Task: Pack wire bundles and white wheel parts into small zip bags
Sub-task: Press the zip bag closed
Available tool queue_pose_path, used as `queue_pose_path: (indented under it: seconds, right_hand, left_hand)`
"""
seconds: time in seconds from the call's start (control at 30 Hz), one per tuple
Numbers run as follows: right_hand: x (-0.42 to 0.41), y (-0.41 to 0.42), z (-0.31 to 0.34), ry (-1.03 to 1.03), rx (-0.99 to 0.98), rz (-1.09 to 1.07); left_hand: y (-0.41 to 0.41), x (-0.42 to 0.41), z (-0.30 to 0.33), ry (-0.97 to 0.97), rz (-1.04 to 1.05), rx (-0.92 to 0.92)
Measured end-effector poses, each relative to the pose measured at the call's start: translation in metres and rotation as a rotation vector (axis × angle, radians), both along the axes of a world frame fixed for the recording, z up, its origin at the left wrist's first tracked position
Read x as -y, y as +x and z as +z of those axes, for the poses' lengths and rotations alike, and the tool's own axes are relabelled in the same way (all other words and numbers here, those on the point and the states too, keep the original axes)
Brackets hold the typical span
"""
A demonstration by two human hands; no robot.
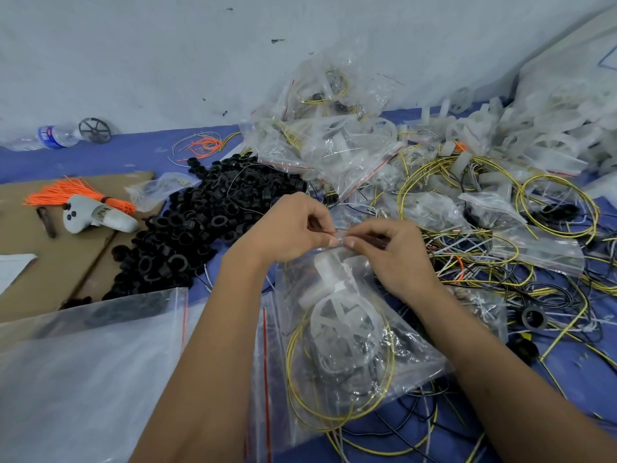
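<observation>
Near centre, the zip bag [350, 332] held a white wheel [337, 320] and yellow wire coil [293, 345]. The left hand [287, 225] and right hand [394, 252] pinched its zip strip. The film looked light, limp and slippery, best gripped along that stiffer strip.

A clear plastic zip bag [354, 329] with a red seal line holds a translucent white spoked wheel [337, 320] and a yellow wire coil [297, 389]. At ten o'clock lies a heap of black plastic rings [200, 222]; farther that way, a bright orange cable-tie bundle [76, 193] on brown cardboard [66, 262]. The table cover [117, 155] is blue.
</observation>
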State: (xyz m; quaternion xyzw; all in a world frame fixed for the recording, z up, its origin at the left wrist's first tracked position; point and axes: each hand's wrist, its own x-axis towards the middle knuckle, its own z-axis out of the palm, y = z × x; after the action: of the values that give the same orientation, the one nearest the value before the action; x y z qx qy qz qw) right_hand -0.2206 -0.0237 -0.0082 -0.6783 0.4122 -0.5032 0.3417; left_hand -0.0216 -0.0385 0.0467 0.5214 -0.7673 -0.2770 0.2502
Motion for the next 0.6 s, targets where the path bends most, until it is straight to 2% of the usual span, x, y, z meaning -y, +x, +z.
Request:
queue_pose_path:
  seconds: [0.37, 0.6]
  right_hand:
    - [0.001, -0.001, 0.002, 0.093, 0.030, -0.008]
    - [0.002, -0.002, 0.000, 0.129, 0.136, -0.056]
  left_hand:
    - [0.036, -0.003, -0.003, 0.077, 0.051, -0.200]
    - [0.038, -0.003, -0.004, 0.066, 0.058, -0.216]
